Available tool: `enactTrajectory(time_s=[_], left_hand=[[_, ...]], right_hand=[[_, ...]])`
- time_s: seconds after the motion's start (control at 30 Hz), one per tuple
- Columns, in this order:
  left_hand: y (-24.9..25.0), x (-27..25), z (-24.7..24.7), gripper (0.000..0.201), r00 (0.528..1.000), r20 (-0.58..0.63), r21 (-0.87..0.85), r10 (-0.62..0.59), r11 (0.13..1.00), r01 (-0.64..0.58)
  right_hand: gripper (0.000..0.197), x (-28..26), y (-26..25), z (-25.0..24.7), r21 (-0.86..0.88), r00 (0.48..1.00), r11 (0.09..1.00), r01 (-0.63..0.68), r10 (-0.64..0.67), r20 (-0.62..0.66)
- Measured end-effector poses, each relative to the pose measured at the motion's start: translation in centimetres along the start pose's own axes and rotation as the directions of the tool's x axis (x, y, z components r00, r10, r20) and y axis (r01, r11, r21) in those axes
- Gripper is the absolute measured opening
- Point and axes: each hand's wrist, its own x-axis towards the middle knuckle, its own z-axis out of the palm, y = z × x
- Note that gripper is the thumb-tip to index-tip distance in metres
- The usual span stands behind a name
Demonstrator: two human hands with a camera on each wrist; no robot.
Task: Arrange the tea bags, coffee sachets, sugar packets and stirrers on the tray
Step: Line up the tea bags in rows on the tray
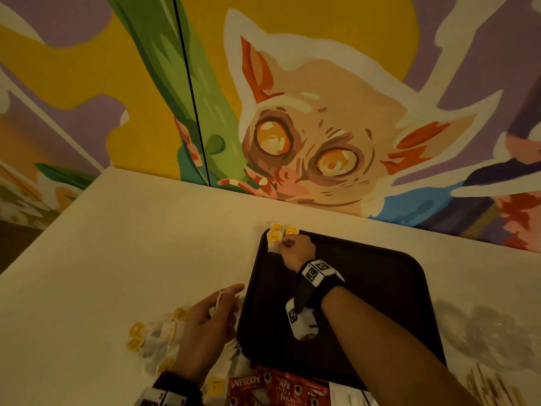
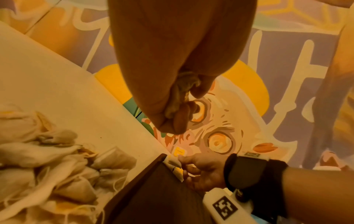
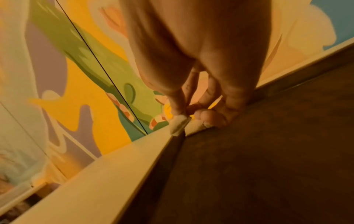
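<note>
At the 8 o'clock side of the table [image 1: 123, 230], a loose heap of tea bags [image 1: 159, 338] lies just off the tray's left rim, yellow tags and strings tangled. This reads as your supply pile, kept within short reach.

Your left hand [image 1: 205, 326] hovers over that heap. The left wrist view shows its fingers curled round a crumpled tea bag [image 2: 184, 94], a string trailing from it; the grip is closed on it, apparently staged for the next hand-off.

Along the near edge at 6 o'clock, red coffee sachets [image 1: 263, 386] lie partly under the tray's front rim, not yet arranged.

The dark tray [image 1: 366, 303] sits at centre, its floor mostly bare. At its 11 o'clock corner a small cluster of placed tea bags [image 1: 278, 231] stands tight together, tags up, some overhanging the rim. Packing from the far corner looks meant to leave room for the other items.

Your right hand [image 1: 295, 249] rests at that corner. The right wrist view shows thumb and forefinger pinching the edge of one bag [image 3: 179, 125], other fingertips bearing on the tray floor; the pinch is narrow, and looks like a setting-down adjustment.

At 4 o'clock, pale wooden stirrers [image 1: 491, 385] lie on the table, well apart from the tray. Sugar packets cannot be identified with confidence.
</note>
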Motion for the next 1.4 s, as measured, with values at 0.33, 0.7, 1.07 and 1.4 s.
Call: enactTrajectory(time_s=[0.33,0.7,1.07,1.4], left_hand=[[-0.9,1.3,-0.7,0.027,1.0,0.0,0.005,-0.031,0.999,0.031],[-0.7,1.4,-0.5,0.029,0.999,0.022,0.027,-0.042,0.999,0.041],[0.3,1.5,-0.1,0.028,0.989,0.151,0.014,0.007,1.0,-0.009],[1.9,-1.1,2.2,0.026,0.925,0.38,0.105,0.019,0.992,-0.063]], right_hand=[[0.015,4.5,0.8,3.0,-0.024,0.987,0.991,-0.13,0.127,-0.1],[0.013,5.2,1.0,3.9,0.142,0.981,0.983,-0.116,0.135,-0.138],[0.017,0.1,-0.9,1.0,0.133,0.982,0.991,0.011,0.014,-0.189],[0.012,-13.8,-3.6,-5.5,0.321,0.823,0.855,0.407,-0.496,0.277]])
